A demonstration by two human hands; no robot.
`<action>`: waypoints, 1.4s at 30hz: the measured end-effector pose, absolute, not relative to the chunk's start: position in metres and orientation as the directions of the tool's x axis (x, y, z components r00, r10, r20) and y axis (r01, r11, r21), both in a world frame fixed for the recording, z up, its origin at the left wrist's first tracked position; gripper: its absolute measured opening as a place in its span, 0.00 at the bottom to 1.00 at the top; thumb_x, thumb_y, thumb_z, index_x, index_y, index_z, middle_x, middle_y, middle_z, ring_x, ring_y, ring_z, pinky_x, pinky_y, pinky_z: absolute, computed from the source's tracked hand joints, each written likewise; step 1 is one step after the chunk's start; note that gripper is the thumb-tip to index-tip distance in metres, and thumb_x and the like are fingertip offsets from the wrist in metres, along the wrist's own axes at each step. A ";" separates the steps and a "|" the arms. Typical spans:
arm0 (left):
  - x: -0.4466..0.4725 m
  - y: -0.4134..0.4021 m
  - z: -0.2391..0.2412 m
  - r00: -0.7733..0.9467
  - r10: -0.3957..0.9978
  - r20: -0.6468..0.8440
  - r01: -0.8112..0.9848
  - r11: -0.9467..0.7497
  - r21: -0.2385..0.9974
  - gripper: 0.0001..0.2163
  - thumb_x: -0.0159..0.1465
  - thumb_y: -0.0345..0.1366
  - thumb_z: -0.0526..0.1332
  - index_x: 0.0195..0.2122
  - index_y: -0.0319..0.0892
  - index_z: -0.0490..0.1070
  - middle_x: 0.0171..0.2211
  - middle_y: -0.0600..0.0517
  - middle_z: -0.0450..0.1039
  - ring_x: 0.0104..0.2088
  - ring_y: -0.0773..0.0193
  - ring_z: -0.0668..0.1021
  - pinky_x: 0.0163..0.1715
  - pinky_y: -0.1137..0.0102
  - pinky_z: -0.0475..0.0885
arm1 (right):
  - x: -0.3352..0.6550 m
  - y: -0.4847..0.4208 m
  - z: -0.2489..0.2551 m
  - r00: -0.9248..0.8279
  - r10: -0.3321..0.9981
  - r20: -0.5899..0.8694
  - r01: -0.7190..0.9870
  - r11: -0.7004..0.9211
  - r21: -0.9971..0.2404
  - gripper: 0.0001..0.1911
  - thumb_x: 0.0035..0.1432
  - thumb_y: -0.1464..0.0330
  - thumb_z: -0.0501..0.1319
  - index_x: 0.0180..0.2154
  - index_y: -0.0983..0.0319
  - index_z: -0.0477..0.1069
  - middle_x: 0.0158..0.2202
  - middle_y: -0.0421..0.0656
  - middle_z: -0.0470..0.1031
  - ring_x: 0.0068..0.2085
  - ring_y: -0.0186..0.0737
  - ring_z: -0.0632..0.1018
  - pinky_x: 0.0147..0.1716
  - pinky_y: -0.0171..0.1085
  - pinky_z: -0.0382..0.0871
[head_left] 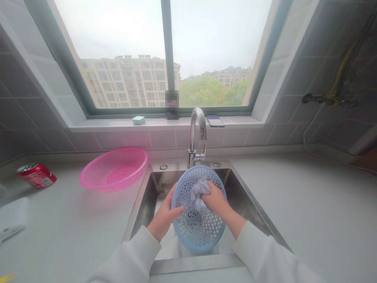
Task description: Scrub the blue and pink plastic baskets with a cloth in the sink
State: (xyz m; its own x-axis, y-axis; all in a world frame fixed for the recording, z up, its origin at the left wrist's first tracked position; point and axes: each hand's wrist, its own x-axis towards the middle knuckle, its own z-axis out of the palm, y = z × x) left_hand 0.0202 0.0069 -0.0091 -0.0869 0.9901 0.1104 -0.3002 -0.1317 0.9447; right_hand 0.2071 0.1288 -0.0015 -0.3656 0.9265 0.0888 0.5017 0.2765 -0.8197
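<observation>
Tap (193,137) stands behind blue basket (194,222), pink basket (120,172) beside sink (197,264), while right hand (216,199) clutches cloth (199,194) and left hand (164,216), fingers partly hidden, pinches the blue basket's rim.

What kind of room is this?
Most likely a kitchen: there's a metal sink set into a counter, a curved faucet, and a blue basket full of holes.

The pale countertop (297,196) carries a pink basket (114,173), a red can (37,176) and a white object (14,216) left of the sink (194,265).
</observation>
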 end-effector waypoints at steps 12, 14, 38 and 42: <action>0.030 -0.002 -0.002 -0.078 0.991 0.107 -0.098 -0.115 0.989 0.47 0.52 0.44 0.76 0.70 0.49 0.54 0.68 0.45 0.62 0.68 0.40 0.62 0.68 0.50 0.55 | 0.183 0.088 0.008 -0.746 0.657 0.109 0.213 0.391 -0.896 0.15 0.48 0.71 0.63 0.41 0.57 0.76 0.40 0.41 0.82 0.42 0.46 0.80 0.43 0.41 0.71; 0.029 -0.002 0.001 -0.107 0.990 0.090 -0.109 -0.101 0.989 0.46 0.53 0.44 0.76 0.70 0.49 0.55 0.67 0.45 0.64 0.67 0.41 0.65 0.67 0.50 0.59 | 0.187 0.087 0.002 -0.795 0.604 0.058 0.326 0.506 -0.798 0.14 0.43 0.73 0.64 0.35 0.56 0.77 0.36 0.41 0.83 0.38 0.46 0.80 0.38 0.39 0.69; 0.025 0.003 -0.009 0.023 1.000 -0.020 -0.310 0.026 0.950 0.45 0.53 0.58 0.71 0.69 0.52 0.57 0.67 0.44 0.62 0.65 0.38 0.66 0.58 0.53 0.68 | 0.185 0.088 0.011 -0.673 0.737 0.062 -0.009 0.075 -0.997 0.16 0.41 0.72 0.63 0.37 0.59 0.75 0.35 0.40 0.81 0.41 0.47 0.80 0.46 0.45 0.73; 0.023 0.004 -0.010 0.025 0.986 -0.162 -0.370 0.159 0.915 0.38 0.58 0.53 0.69 0.67 0.54 0.58 0.60 0.43 0.70 0.55 0.42 0.76 0.48 0.56 0.75 | 0.188 0.090 0.008 -0.748 0.654 0.117 0.073 0.256 -0.964 0.20 0.43 0.74 0.62 0.41 0.59 0.76 0.38 0.40 0.81 0.42 0.45 0.79 0.45 0.42 0.72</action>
State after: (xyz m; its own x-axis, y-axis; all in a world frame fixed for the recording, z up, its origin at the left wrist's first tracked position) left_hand 0.0232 0.0038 -0.0099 0.0247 0.9865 -0.1619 -0.3703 0.1595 0.9151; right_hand 0.1881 0.0903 0.0077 -0.7478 0.6535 0.1172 0.0731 0.2565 -0.9638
